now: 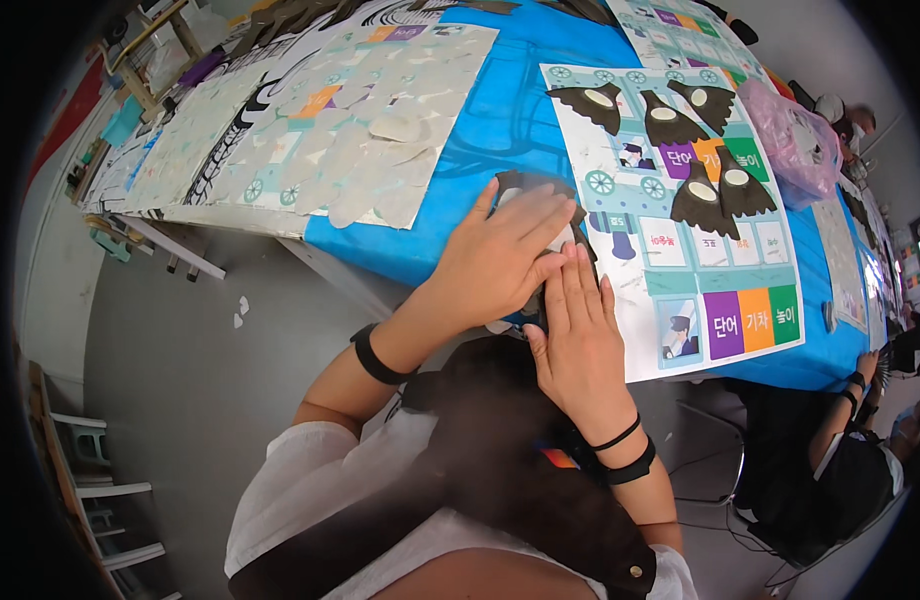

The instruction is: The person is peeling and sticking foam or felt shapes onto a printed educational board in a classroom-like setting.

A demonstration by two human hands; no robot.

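Note:
My left hand (495,250) lies with its fingers stretched out over a dark brown piece of material (510,184) near the table's front edge. Those fingertips are smeared by motion. Flat beside it, my right hand (585,335) has its fingers straight and the thumb out, its fingertips close to the left thumb. A pale patch shows between and under the fingers; the hands hide most of the piece. To the right, several dark flared pieces with pale ovals, such as one flared piece (668,122), rest on a printed sheet (635,345).
A blue cover (380,240) spreads over the table. Further left, many pale grey cut pieces (380,160) lie on another sheet. A pink plastic bag (795,140) stands at the right. A co-worker's arm (835,420) shows at the lower right. Stools (110,490) line the left.

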